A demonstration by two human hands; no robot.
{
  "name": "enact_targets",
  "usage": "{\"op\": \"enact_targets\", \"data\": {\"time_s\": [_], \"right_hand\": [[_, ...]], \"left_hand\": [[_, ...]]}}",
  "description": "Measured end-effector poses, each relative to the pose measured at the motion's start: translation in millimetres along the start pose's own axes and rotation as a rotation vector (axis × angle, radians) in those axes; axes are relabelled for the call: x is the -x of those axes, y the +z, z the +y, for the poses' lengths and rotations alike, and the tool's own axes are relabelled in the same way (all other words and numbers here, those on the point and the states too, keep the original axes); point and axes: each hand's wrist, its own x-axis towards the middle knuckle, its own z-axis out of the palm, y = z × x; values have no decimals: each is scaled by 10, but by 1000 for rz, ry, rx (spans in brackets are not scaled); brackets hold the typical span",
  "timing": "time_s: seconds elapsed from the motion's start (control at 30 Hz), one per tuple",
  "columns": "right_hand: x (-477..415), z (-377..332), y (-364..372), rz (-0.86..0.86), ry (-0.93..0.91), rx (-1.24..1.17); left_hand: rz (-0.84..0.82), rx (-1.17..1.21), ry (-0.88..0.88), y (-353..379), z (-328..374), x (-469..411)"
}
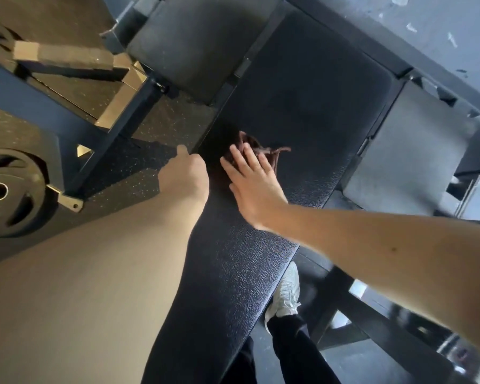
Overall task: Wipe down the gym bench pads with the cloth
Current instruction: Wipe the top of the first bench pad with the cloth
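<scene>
A long black textured bench pad (302, 112) runs from bottom centre up to the top right. A dark brown cloth (254, 145) lies bunched on it near its left edge. My right hand (254, 184) lies flat on the cloth with straight fingers, pressing it onto the pad. My left hand (185, 174) sits at the pad's left edge beside the cloth, fingers curled over the edge; what they hold is hidden. A second black pad (194, 45) lies further up on the left.
A weight plate (9, 192) hangs on the machine at the left. Dark steel frame bars (100, 134) cross the speckled rubber floor. Grey side pads (408, 151) stand to the right. My white shoe (286, 292) and dark trouser leg are below the bench.
</scene>
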Motion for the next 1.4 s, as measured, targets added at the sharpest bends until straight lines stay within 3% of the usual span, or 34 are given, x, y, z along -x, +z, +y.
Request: {"op": "enact_targets", "data": {"time_s": [0.2, 0.37, 0.67, 0.83, 0.93, 1.1, 1.4], "right_hand": [[-949, 508, -484, 57, 176, -48], [-1083, 286, -485, 78, 294, -77], [-396, -42, -47, 13, -142, 24], [-1142, 375, -521, 89, 97, -21], [-1431, 543, -664, 101, 142, -18], [-1302, 261, -475, 165, 235, -54], [-465, 88, -150, 13, -166, -55]], "left_hand": [[-1, 32, 28, -5, -36, 28], [1, 68, 31, -12, -85, 28], [-33, 90, -4, -56, -61, 45], [-50, 176, -33, -16, -86, 67], [-42, 161, -12, -6, -94, 44], [-22, 138, -21, 19, -89, 19], [-37, 89, -28, -14, -42, 24]]}}
